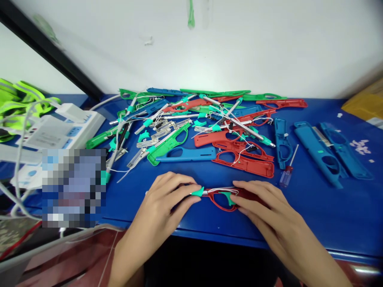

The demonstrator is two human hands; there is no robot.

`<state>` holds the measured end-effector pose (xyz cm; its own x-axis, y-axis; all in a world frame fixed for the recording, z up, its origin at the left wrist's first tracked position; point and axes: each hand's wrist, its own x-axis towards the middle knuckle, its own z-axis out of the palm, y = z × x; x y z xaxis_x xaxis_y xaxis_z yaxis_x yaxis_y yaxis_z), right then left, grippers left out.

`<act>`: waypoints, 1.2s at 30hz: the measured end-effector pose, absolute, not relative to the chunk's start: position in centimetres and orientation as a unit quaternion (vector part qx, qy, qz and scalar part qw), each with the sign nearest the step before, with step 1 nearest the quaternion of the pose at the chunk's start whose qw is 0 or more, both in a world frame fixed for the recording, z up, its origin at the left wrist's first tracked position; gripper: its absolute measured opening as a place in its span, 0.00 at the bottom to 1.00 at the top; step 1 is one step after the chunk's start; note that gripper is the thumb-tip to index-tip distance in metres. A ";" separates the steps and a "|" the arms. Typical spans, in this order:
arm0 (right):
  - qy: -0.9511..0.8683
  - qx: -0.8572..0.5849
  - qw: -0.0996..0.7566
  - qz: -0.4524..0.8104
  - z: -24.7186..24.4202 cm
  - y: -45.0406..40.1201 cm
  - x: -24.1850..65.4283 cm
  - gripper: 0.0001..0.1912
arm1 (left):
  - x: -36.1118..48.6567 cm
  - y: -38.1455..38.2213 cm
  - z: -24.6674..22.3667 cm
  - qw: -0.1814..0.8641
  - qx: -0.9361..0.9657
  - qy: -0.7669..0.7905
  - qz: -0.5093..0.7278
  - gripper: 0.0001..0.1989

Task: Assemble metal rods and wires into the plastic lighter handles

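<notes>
Evidently light, the red shell [220, 207] is between the two hands, over the front part of the blue table [209, 229]; whether it rests on the surface is hard to tell. The left hand [167, 199] pinches the green collar [198, 192] on the metal tube [205, 192], thumb and fingertips close together. The right hand [265, 201] curls over the shell's other end, fingertips at the far edge and beside the green trigger [229, 198], hiding much of that end. White wires [220, 190] run along the top. I judge the shell thin, stiff plastic, smooth enough to slide, so its long edges by the right hand should give the surest hold. The tube is probably slicker and best taken at the collar. The wires look soft and easily snagged, so fingers should stay off them. A screwdriver [286, 176] lies near the right hand.
</notes>
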<state>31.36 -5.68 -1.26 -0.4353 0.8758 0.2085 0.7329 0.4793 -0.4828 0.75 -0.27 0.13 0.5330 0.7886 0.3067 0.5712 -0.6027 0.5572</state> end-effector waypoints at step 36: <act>-0.824 -0.483 0.262 0.140 -0.3 -5.1 30.8 0.19 | 1.2 -0.9 0.0 0.205 0.843 0.413 0.277 0.09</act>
